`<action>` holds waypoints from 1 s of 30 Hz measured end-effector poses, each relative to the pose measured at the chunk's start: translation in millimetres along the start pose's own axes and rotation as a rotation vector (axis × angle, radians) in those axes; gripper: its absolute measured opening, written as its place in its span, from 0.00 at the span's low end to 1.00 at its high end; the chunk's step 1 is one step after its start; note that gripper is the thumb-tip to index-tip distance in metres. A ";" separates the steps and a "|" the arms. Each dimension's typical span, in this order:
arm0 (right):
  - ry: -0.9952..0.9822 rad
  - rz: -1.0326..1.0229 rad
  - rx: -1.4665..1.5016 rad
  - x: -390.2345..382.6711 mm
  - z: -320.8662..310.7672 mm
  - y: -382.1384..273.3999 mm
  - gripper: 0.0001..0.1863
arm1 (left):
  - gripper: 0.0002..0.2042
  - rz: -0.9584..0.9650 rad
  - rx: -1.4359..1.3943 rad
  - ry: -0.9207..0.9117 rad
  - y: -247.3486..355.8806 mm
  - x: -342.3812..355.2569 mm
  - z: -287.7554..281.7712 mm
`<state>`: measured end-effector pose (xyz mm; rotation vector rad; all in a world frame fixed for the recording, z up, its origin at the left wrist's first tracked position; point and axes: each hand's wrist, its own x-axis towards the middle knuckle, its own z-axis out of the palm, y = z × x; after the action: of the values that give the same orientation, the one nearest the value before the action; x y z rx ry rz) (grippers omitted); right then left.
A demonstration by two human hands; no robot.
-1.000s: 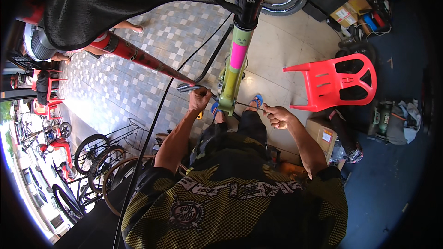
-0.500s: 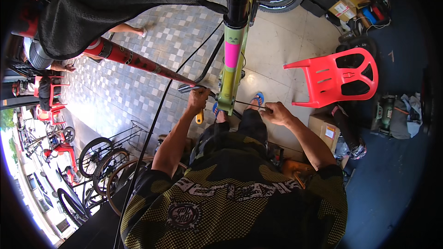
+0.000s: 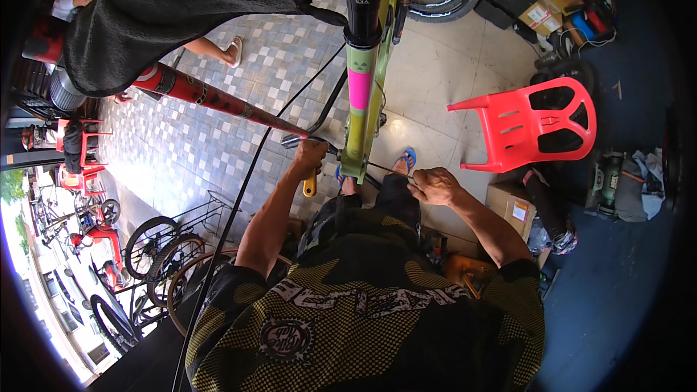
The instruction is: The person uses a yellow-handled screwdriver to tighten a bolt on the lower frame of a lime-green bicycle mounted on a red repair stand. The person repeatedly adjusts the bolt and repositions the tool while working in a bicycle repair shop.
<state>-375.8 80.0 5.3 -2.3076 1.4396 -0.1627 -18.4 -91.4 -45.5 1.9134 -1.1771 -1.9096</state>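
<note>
A green bicycle frame (image 3: pixel 356 131) with a pink band stands upright in front of me, its lower end between my hands. My left hand (image 3: pixel 309 157) is closed at the left of that end, around a tool with a yellow handle (image 3: pixel 310 185) that sticks out below the fist; the tool's head is hidden. A thin dark rod (image 3: pixel 382 168) runs from the frame's lower end toward my right hand (image 3: pixel 438 187). The fingers of my right hand are curled at its outer end, and the exact grip is hidden.
A dark cloth (image 3: pixel 181 14) hangs over the top, with a red tube (image 3: pixel 210 98) slanting down to the left hand. At right lies a red plastic chair (image 3: pixel 537 123), near a cardboard box (image 3: pixel 508 203). Bicycles (image 3: pixel 163 254) stand at left. Another person's foot (image 3: pixel 234 51) is beyond.
My right hand has moved slightly down and to the right, its fingers curled differently at the rod. The left hand keeps nearly the same place. Another person's foot has shifted on the tiles.
</note>
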 end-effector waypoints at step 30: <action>0.294 0.570 0.118 17.8 10.6 -20.4 0.17 | 0.23 0.065 0.095 0.007 -2.3 -1.2 0.4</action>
<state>-347.4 75.1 1.8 -1.7463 2.1076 -0.4141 -17.7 -89.0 -46.1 1.9017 -1.3337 -1.8439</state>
